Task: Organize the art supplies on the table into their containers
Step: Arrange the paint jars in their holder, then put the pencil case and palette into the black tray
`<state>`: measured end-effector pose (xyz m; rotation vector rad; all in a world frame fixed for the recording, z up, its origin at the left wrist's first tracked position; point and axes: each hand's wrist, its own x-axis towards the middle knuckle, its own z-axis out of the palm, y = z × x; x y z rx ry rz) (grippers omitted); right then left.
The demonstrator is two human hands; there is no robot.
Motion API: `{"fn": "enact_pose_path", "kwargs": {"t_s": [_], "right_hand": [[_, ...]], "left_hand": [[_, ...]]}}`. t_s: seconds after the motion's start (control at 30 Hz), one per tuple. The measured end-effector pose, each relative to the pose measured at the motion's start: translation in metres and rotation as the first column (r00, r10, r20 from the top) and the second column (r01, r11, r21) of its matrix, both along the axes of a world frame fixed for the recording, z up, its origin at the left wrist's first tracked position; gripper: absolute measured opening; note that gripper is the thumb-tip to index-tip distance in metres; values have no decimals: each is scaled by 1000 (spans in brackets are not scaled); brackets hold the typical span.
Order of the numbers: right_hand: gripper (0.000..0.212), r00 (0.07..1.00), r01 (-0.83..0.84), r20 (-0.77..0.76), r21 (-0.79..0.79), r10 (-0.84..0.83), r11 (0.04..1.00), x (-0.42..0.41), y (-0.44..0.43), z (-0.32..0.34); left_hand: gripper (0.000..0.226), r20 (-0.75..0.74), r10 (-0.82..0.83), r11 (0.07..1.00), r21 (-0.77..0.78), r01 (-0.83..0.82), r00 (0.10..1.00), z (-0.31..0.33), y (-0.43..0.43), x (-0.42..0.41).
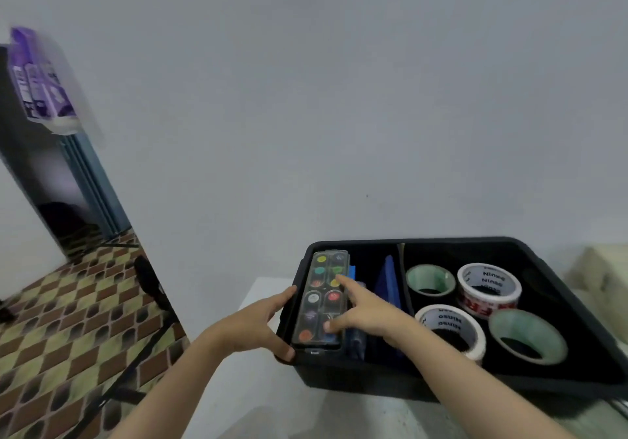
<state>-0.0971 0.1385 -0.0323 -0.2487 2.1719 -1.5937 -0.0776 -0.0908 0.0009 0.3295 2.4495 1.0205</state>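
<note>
A black bin [557, 306] with a divider stands on a white table [261, 391]. In its left compartment lies a long watercolour palette [323, 297] with a clear lid over round paint pans. My left hand [258, 323] grips the palette's left edge at the bin wall, thumb at its near corner. My right hand [360, 309] rests on the lid, index finger stretched over the pans, thumb on the near end. Blue items [387, 285] stand on edge to the right of the palette. The right compartment holds several tape rolls [489, 285].
The table's left edge drops to a checkered floor [68, 319] with black tripod legs [149, 343]. A plain white wall rises behind the bin. A pale boxy object [601, 279] sits at the far right. A purple package [40, 78] hangs at the upper left.
</note>
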Motion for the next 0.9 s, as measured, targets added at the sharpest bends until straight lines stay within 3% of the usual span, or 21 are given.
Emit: {"fn": "enact_pose_path", "kwargs": {"t_s": [0.07, 0.3, 0.4, 0.5, 0.57, 0.63, 0.77, 0.9], "right_hand": [[121, 995, -97, 32, 55, 95, 994, 5, -1, 1], [110, 997, -75, -15, 115, 78, 991, 15, 0, 7], [100, 985, 12, -172, 238, 30, 971, 29, -1, 17], [71, 856, 221, -513, 465, 58, 857, 56, 2, 26], [54, 736, 309, -670, 463, 100, 831, 75, 11, 30], [47, 653, 352, -749, 431, 112, 831, 89, 27, 32], [37, 525, 485, -850, 345, 48, 803, 110, 80, 19], [33, 516, 595, -857, 348, -12, 725, 137, 139, 3]], "left_hand": [[122, 3, -9, 1000, 11, 9, 1000, 1, 1, 1], [117, -5, -11, 998, -56, 11, 1000, 6, 4, 1], [107, -25, -25, 990, -138, 21, 999, 16, 10, 1], [95, -9, -52, 982, -182, 50, 999, 27, 22, 3], [67, -32, -19, 989, -148, 15, 999, 32, 32, 6], [48, -136, 55, 989, -132, -73, 989, 34, 44, 9], [45, -435, 137, 952, -191, -239, 890, 32, 78, 22], [38, -511, 58, 991, -73, -111, 858, 24, 124, 46]]}}
